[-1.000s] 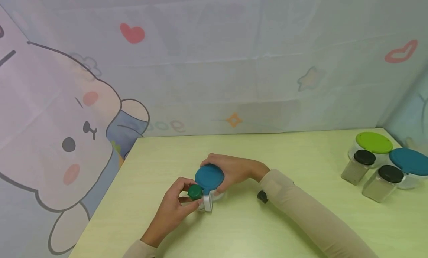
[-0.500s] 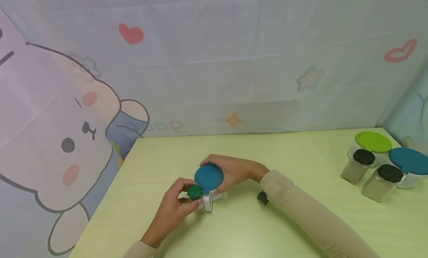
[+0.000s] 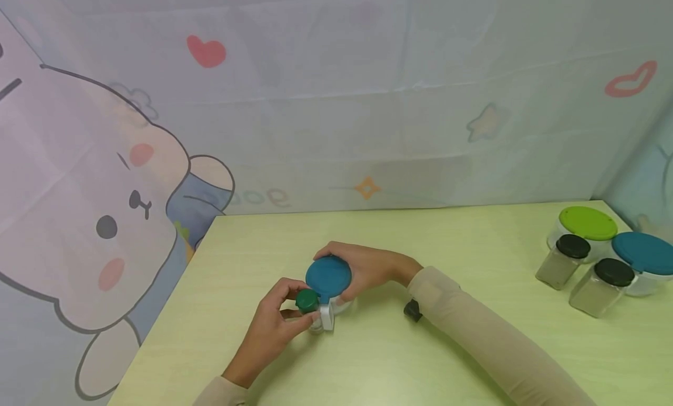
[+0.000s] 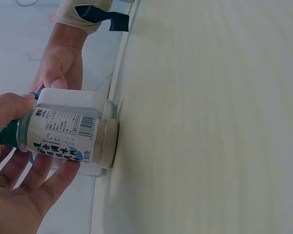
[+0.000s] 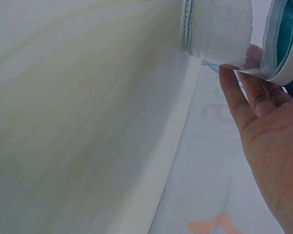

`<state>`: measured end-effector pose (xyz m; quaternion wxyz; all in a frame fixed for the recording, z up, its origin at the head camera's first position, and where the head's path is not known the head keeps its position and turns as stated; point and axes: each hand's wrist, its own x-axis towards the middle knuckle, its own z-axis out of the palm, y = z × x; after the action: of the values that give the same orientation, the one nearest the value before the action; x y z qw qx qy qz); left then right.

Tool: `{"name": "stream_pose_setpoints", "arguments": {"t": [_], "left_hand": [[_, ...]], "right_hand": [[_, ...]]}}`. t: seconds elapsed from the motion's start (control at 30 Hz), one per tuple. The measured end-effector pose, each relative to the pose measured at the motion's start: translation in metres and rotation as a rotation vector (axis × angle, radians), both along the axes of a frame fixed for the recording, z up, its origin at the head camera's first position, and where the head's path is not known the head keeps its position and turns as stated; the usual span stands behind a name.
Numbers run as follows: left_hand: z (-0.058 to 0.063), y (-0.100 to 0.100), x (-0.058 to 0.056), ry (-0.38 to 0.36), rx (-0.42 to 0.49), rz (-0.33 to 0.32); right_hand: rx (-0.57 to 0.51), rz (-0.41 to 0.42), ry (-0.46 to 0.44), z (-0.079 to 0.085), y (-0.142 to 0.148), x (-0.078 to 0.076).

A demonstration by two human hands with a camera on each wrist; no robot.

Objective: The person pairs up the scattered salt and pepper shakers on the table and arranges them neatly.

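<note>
Near the middle of the table, my left hand holds a small seasoning bottle with a green cap. Its printed label faces the left wrist camera, and fingers and thumb are curled about its sides. Right beside it stands a clear jar with a round blue lid, white contents and a white handle. My right hand grips that jar from behind and the right, fingers on the far side and thumb on the near side. Bottle and jar stand upright, close together; whether they touch is unclear.
On the right of the table stand two square shakers with black caps, a green-lidded jar and another blue-lidded jar. A small black object shows beside my right sleeve. A printed cloth hangs behind the table.
</note>
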<state>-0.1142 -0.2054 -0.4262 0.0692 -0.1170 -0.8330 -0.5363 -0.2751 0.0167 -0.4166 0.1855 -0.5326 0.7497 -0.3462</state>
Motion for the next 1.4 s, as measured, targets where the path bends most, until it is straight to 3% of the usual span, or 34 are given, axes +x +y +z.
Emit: {"name": "stream_pose_setpoints", "arguments": {"t": [0.57,1.4], "left_hand": [[-0.0036,0.0017,-0.0013,-0.007,0.022,0.019],[-0.0021,0.0031,-0.0072,0.0,0.0,0.029]], "right_hand": [[-0.003,-0.02,-0.058,-0.0041,0.0017,-0.0009],[0.001,-0.006,-0.053,0.0009,0.0027,-0.0054]]}}
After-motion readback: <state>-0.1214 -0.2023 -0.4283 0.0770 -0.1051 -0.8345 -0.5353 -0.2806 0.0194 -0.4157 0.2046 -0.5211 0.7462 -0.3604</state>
